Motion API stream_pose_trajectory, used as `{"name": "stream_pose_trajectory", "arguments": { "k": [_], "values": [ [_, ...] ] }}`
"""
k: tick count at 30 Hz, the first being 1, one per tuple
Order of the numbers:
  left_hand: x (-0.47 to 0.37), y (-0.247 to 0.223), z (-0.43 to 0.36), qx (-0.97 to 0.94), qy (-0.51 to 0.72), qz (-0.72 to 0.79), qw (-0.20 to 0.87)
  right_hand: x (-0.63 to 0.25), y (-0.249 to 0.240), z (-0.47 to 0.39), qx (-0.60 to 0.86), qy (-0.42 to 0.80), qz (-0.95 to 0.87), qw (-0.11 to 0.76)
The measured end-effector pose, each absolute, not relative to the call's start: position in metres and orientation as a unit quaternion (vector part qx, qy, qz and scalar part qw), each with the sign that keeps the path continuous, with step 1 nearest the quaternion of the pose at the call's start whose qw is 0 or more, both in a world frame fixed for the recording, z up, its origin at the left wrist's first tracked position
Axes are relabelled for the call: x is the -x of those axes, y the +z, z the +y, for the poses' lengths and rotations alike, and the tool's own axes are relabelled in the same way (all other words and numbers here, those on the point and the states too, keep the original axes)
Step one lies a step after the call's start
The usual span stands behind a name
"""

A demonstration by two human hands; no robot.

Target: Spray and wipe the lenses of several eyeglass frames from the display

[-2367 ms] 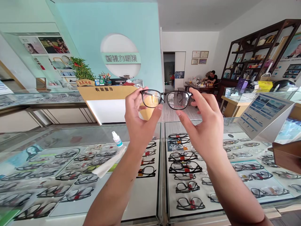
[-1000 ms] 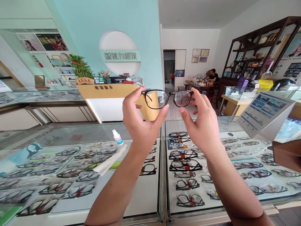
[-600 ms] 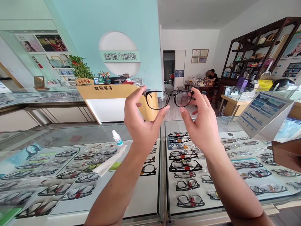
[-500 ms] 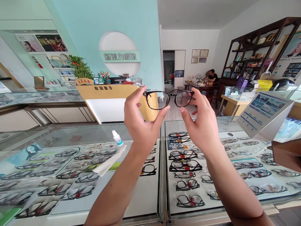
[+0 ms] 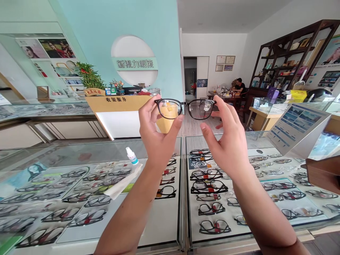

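A pair of black-framed eyeglasses is held up in front of me, above the glass display case. My left hand grips its left end, with the thumb below the lens and the fingers at the frame's corner. At the other end, my right hand holds the frame's corner at the fingertips, its thumb apart below the lens. Both lenses face me and the room shows through them. Under my left forearm's side, a small white dropper bottle stands on the glass top beside a pale cloth.
Rows of eyeglasses lie inside the glass case below. A printed stand-up sign and a brown wooden tray are at the right. Farther back are a cashier counter and a person at a table.
The eyeglasses have shifted slightly left and turned to face me more squarely, looking more level. Both hands still hold them, with the left hand moved a little left.
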State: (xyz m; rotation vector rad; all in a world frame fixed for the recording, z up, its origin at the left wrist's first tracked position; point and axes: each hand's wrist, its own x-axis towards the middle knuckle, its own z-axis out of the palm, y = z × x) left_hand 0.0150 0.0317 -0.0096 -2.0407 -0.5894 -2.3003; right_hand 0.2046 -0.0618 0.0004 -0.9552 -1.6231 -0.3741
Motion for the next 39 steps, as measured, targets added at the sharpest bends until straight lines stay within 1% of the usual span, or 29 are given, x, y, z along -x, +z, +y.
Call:
{"name": "stream_pose_trajectory", "arguments": {
  "k": [12, 22, 24, 31, 35, 39],
  "values": [
    [-0.013, -0.012, 0.039, 0.653, -0.738, -0.17, -0.003, -0.203, 0.002, -0.066, 0.387, -0.153, -0.693, 0.588],
    [-0.014, -0.012, 0.036, 0.646, -0.733, -0.212, 0.009, -0.2, 0.002, -0.069, 0.397, -0.129, -0.693, 0.587],
    [-0.014, -0.012, 0.034, 0.645, -0.731, -0.223, 0.021, -0.2, 0.002, -0.068, 0.407, -0.125, -0.688, 0.587],
    [-0.014, -0.012, 0.022, 0.616, -0.727, -0.275, 0.125, -0.199, -0.004, -0.058, 0.419, -0.065, -0.659, 0.621],
    [-0.015, -0.012, 0.018, 0.614, -0.723, -0.284, 0.138, -0.197, -0.006, -0.054, 0.419, -0.036, -0.646, 0.637],
    [-0.015, -0.012, 0.021, 0.619, -0.732, -0.257, 0.123, -0.197, -0.006, -0.052, 0.392, -0.02, -0.638, 0.663]
  ]
}}
